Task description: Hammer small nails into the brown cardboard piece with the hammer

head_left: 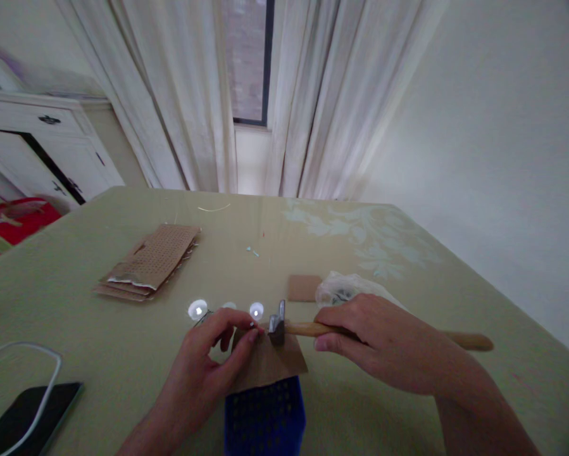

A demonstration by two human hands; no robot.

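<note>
Basket, blue plastic [265,418], perforated: nearest the camera, contents not discernible. Bag, clear plastic [345,285]: crumpled beyond the right hand, small dark items inside.

Left hand [222,354]: thumb and index finger pinched together on a small item [252,325], over the cardboard piece [269,361] at the basket's far edge.
Right hand [379,335]: closed around the handle of a wooden-handled hammer [307,329]; its metal head stands over the cardboard, just beside the left fingertips.

Farther out: brown cardboard rectangle [304,287], flat, just beside the bag; perforated cardboard sheets [163,253], stacked, at left; pale blue scraps [252,251], mid-table; thin pale strand [214,208], near the far edge. All on a table with a patterned cover [383,418]. Behind: pale curtains [180,95], white cabinet [70,136].

Obscured or cut off: basket, by the lower frame edge; black-faced phone or tablet [28,418] and white cable [51,386], at left; red bag [23,221], likewise. Pinched item too small to identify; bag contents blurred by plastic; hammer contact with cardboard cannot be told.
</note>
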